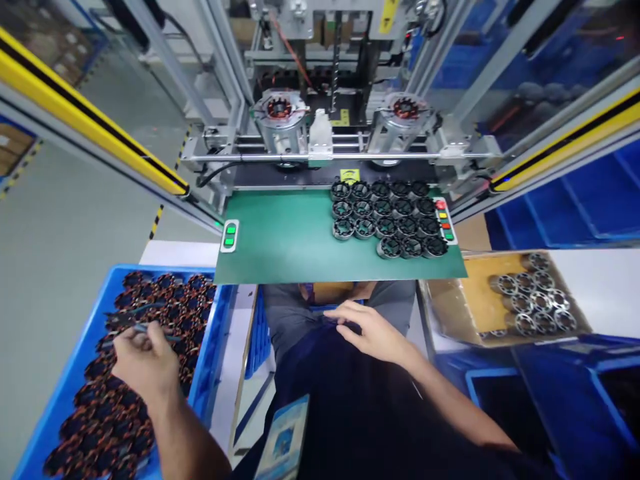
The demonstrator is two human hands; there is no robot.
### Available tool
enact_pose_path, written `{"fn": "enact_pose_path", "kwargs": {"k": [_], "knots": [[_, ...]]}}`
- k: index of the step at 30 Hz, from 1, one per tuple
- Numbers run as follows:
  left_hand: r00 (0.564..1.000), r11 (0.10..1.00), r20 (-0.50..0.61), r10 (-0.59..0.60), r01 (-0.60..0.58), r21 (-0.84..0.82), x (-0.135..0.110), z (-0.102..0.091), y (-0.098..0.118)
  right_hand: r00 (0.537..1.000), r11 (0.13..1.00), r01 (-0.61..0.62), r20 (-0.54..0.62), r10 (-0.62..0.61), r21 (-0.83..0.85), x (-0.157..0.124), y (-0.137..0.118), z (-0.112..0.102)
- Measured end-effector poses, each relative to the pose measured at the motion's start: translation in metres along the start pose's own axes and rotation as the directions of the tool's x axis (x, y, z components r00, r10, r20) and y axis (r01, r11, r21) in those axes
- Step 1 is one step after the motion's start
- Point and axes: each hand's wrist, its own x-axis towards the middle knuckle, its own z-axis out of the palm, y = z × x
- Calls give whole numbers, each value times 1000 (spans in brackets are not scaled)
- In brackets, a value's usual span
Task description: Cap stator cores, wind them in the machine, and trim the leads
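"Firstly, what lies closest to the wearer?"

"A flat printed item (285, 440) against the dark clothing. Beyond it, the right hand (367, 330) over the lap: fingers loosely extended, nothing grasped."

"And the left hand (145, 360)?"

"Over the blue tray (213, 360), fingers curled, gripping what appears to be a plier-like tool (123, 319). Blur prevents firm identification."

"State the tool's lie."

"Long axis roughly crosswise, head to the left, handles to the right. Beneath are the wound cores (105, 420) spread across the tray; whether the tool touches them cannot be determined."

"Governing relation?"

"Tool and cores lie to the wearer's left, beyond the left edge of the green table (280, 233) and nearer the body. The left hand is directly at them. The right hand is well apart, just short of the table's front edge and the nearer of the two to it."

"Further out?"

"At right, a cardboard box (450, 320) containing bare metal rings (541, 302). On the table's right half, rings with black inserts (385, 210) in rows. Behind, the machine's left fixture (285, 137) and right fixture (395, 127), each topped by a copper-coloured winding."
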Motion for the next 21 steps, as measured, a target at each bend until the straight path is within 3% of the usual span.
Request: {"fn": "enact_pose_path", "kwargs": {"k": [2, 3, 5, 7, 9, 11, 14, 16, 18, 20, 21], "knots": [[994, 988, 60, 88, -79, -136, -19, 13, 35, 990, 999, 4, -138, 1, 35, 11, -8, -11], [980, 971, 142, 137, -105, -214, -31, 23, 55, 980, 999, 13, -198, -5, 41, 18, -12, -16], [883, 924, 392, 260, -110, -367, -63, 47, 96, 963, 998, 49, -268, -37, 38, 32, -18, -27], [681, 880, 624, 383, -64, -470, -99, 71, 140, 960, 994, 100, -267, -86, 38, 42, -20, -36], [460, 841, 741, 490, -26, -540, -130, 91, 182, 964, 990, 129, -240, -111, 58, 41, -17, -44], [296, 798, 760, 579, -15, -602, -151, 105, 220, 965, 989, 121, -245, -97, 85, 27, -10, -50], [113, 677, 671, 733, -212, -705, -168, 125, 263, 945, 994, 51, -327, -18, 94, -9, 5, -72], [-36, 559, 634, 772, -436, -705, -180, 144, 281, 919, 996, -27, -389, 56, 79, -34, 13, -103], [-276, 409, 652, 706, -593, -694, -200, 171, 292, 886, 993, -112, -448, 120, 44, -51, 14, -150], [-531, 261, 642, 553, -622, -739, -225, 205, 300, 864, 983, -170, -490, 113, -74, -53, 6, -209], [-612, 224, 629, 480, -608, -762, -237, 223, 302, 881, 954, -175, -471, 42, -243, -48, -1, -240]]}}
